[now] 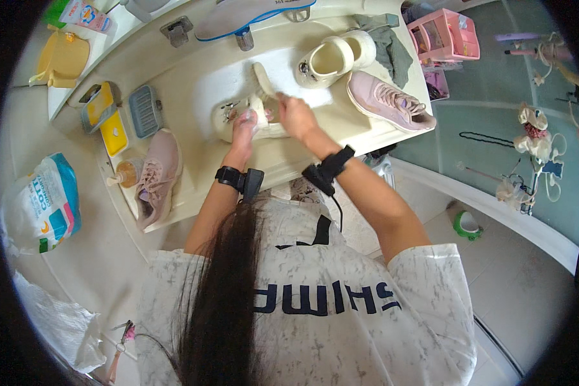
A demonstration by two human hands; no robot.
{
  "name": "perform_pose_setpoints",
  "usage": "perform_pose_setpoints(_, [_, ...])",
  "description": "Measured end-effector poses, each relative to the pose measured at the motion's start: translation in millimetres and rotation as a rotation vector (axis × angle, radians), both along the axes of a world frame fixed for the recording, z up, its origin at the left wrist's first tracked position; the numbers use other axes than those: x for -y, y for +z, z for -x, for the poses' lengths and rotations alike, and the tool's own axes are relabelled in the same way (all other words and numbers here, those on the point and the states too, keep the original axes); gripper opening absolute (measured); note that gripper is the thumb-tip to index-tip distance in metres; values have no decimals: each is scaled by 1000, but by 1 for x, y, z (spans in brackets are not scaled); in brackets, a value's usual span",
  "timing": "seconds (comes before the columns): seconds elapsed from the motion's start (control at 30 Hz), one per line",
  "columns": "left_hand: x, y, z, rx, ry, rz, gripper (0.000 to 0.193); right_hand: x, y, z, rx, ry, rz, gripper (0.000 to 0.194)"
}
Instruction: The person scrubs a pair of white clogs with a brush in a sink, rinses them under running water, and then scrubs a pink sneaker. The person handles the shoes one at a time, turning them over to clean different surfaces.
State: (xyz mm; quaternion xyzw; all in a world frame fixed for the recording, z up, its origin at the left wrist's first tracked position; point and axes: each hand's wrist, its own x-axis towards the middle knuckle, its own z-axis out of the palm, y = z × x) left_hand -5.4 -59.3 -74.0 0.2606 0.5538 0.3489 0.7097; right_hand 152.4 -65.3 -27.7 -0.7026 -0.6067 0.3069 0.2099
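Observation:
A cream clog with dark charms on its toe lies at the basin's front. My left hand grips it near the opening, with whitish foam on the fingers. Over the heel end, my right hand is closed around a curved cream strip. Whether that strip is a brush or the clog's strap I cannot tell. The matching clog stands behind and to the right. One pink sneaker rests at the right of the washbasin; the other sneaker is at the left end.
A grey cloth drapes over the right rim. At left are a grey soap dish, yellow soap tray and pump bottle. The faucet projects at the back. Pink drawers stand far right.

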Motion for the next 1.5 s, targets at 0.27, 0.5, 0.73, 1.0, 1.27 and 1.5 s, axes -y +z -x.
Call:
perform_pose_setpoints(0.27, [-2, -4, 15, 305, -21, -25, 28, 71, 37, -29, -106, -114, 90, 34])
perform_pose_setpoints(0.5, [-2, -17, -3, 89, 95, 47, 26, 86, 64, 13, 343, 257, 54, 59])
perform_pose_setpoints(0.73, [-13, -31, 3, 77, 179, 152, 18, 74, 62, 17, 383, 292, -10, 57])
perform_pose_setpoints(1.0, [0, 4, -4, -99, 148, 39, 23, 35, 35, 28, 503, 317, -12, 44])
perform_pose_setpoints(1.27, [-21, 4, 7, -685, -46, -506, 37, 27, 6, -32, 43, -71, 36, 32])
perform_pose_setpoints(1.5, [-30, -5, 9, -953, -268, -761, 30, 85, 64, 2, -138, -120, 245, 34])
